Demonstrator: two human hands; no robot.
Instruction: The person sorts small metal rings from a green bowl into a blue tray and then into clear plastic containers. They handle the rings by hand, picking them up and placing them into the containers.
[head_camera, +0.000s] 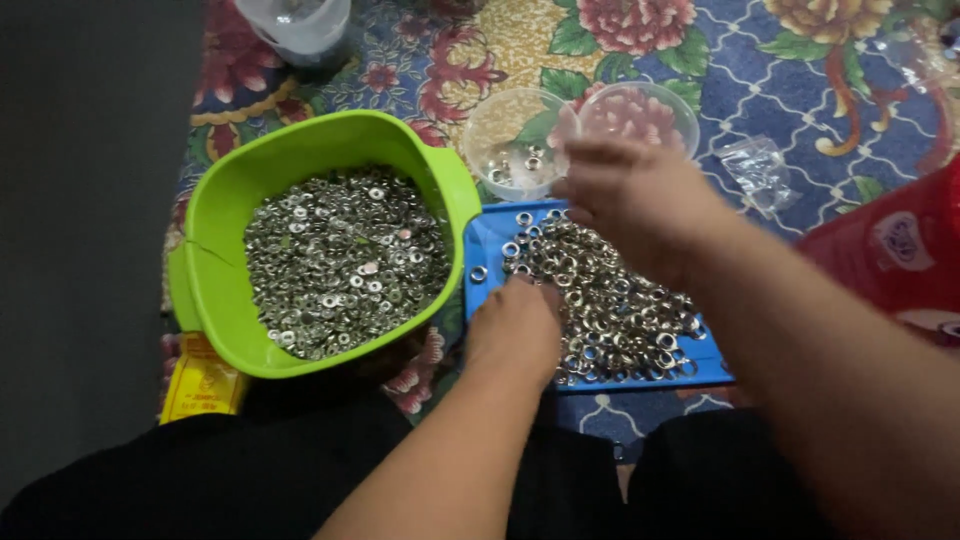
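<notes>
The left hand (517, 325) rests fingertips-down on the near-left edge of the heap of metal eyelets (610, 305) lying in the blue tray (487, 235), its fingers curled and close together; whether they have pinched a piece I cannot tell. The right hand (625, 200) hovers over the tray's far side, at about 12 o'clock of the heap, blurred, fingers bent loosely, and its grip cannot be read either. To work this well, I judge it best to spread the heap thin with flat fingertips, so that single pieces can be picked off the edge without dragging neighbours over the low rim. At 9 o'clock of the tray stands 1 green tub (215, 260), cracked at its left rim, filled with small silver rings (345, 260) far too many to count. At 12 o'clock sit 2 clear round bowls (515, 140), the left one holding a few rings. There is 1 tray, 1 tub, and 1 small clear bag (760, 170) on the flowered mat (800, 80).
</notes>
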